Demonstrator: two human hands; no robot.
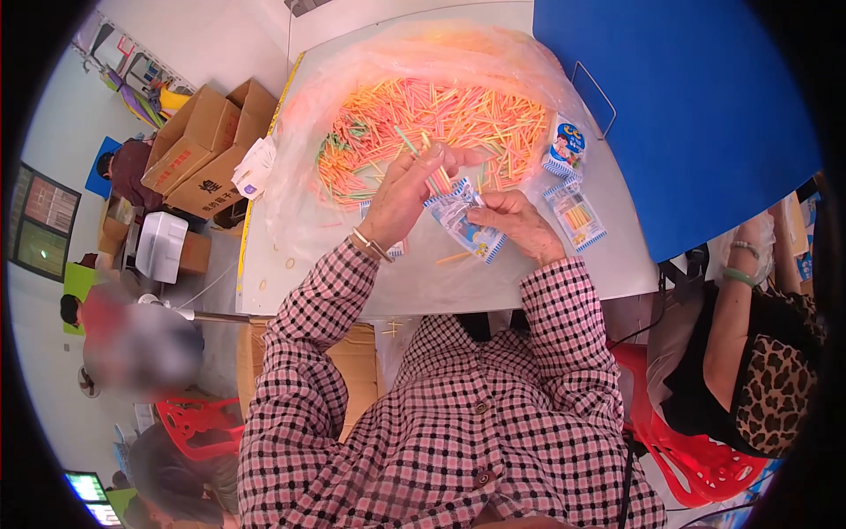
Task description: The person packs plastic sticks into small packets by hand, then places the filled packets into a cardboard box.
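My left grip (401, 198) is closed around a small bunch of thin sticks (438, 181), a pale green one poking up past my fingers, and the lower ends meet the upper edge of a blue-and-white packet (460, 227). My right grip (522, 227) pinches that packet between thumb and fingers by its right side, so it hangs tilted over the near part of the white surface (326, 278). Just beyond my hands lies a broad heap of pink, orange and yellow sticks (432, 106), with a green patch at its left, inside a spread-out clear plastic bag (300, 132). To the right of the heap rests a printed packet (565, 145), and nearer me a flat see-through packet (577, 216) with yellowish sticks showing inside. One loose stick (452, 257) lies near the front edge, just beside the packet I hold
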